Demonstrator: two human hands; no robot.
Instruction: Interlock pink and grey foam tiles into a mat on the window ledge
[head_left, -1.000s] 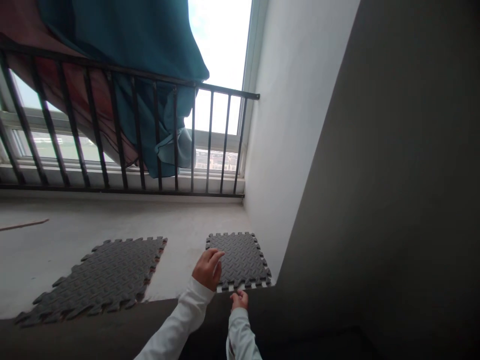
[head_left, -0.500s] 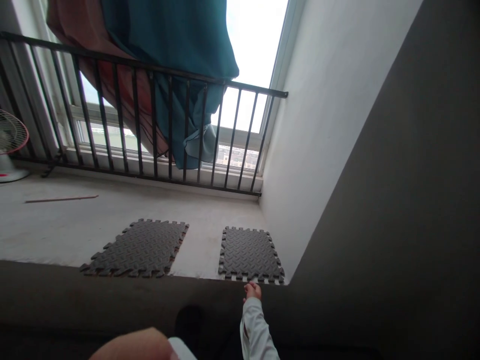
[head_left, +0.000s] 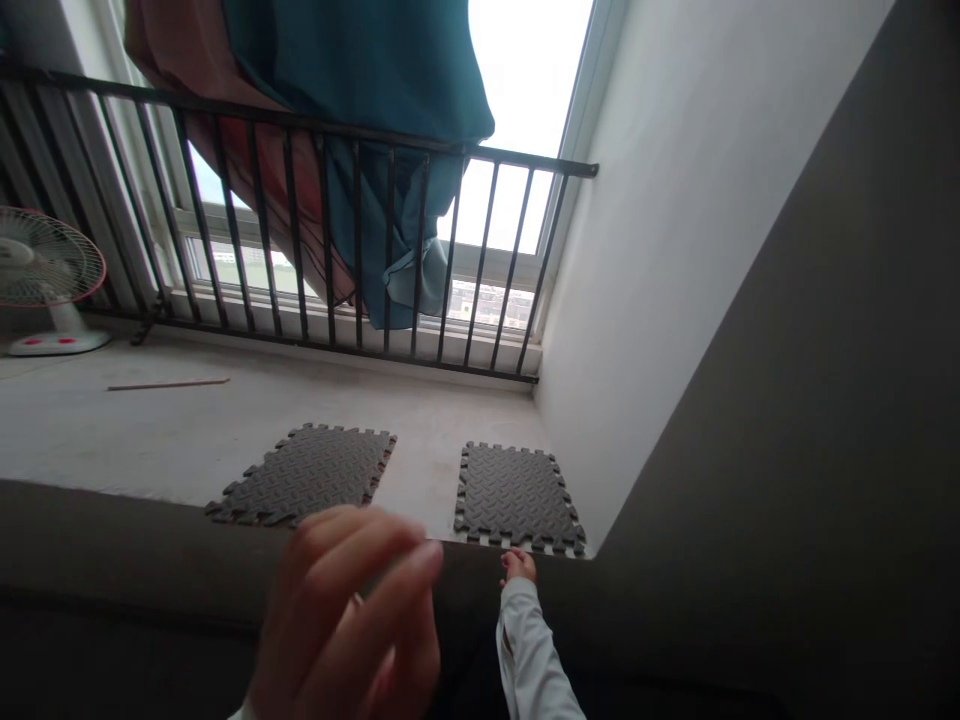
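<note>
Grey and ridged, the right mat [head_left: 517, 495] is laid flat on the ledge [head_left: 426, 465], tucked beside the wall [head_left: 667, 210], and its toothed front edge is being met by the right hand [head_left: 519, 566]! That arm is stretched well forward, its white sleeve [head_left: 531, 650] cut off by the bottom of the view. The fingers are drawn in narrowly at the mat's rim; whether the mat is pinched or merely touched cannot be told at this size.

And up close, the left hand [head_left: 352, 610] is raised large before the camera, blurred, its fingers bent and bunched towards the right. Nothing can be seen held in it, though its palm is hidden, so a grip cannot be ruled in or out. Its wrist is lost below the frame, and the front right corner of the left mat [head_left: 319, 470] is covered by its knuckles.

Farther back, a thin stick [head_left: 169, 384] is left lying on the ledge, and the fan [head_left: 52, 260] is clipped by the left border. Much of the window [head_left: 529, 80] is masked by the curtain [head_left: 367, 70], itself crossed by the railing [head_left: 540, 162]. Down below, everything is swallowed by shadow.
</note>
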